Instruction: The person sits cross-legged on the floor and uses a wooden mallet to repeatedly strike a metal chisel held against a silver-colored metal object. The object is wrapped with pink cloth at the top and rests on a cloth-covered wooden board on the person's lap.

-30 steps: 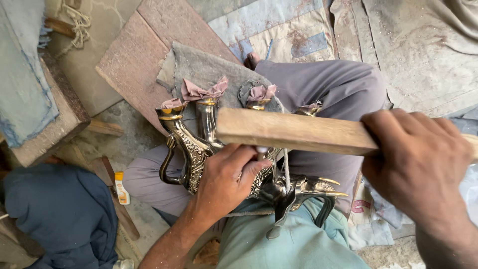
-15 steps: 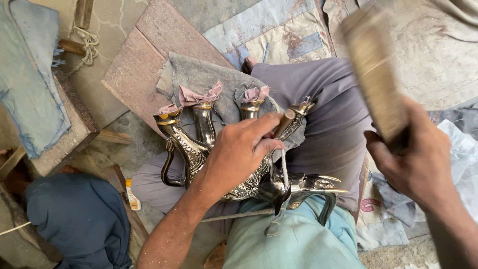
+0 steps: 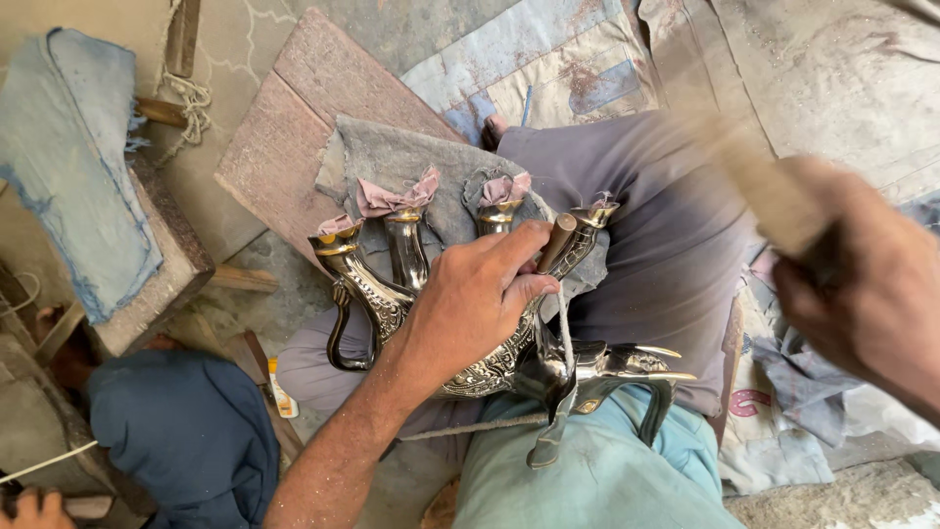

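Far left, a blue cloth (image 3: 73,167) drapes a stone block (image 3: 157,274), with a reddish slab (image 3: 294,137) just right of it. In the middle, the ornate metal animal figure (image 3: 470,333) lies upside down across the person's lap, legs pointing away, its hooves capped with pink rags (image 3: 397,196) over a grey cloth (image 3: 392,157). The left hand (image 3: 470,304) presses on its belly, fingers curled around a small wooden peg (image 3: 556,242). On the right, the right hand (image 3: 862,294) is clenched around a blurred wooden stick (image 3: 754,176), raised clear of the figure.
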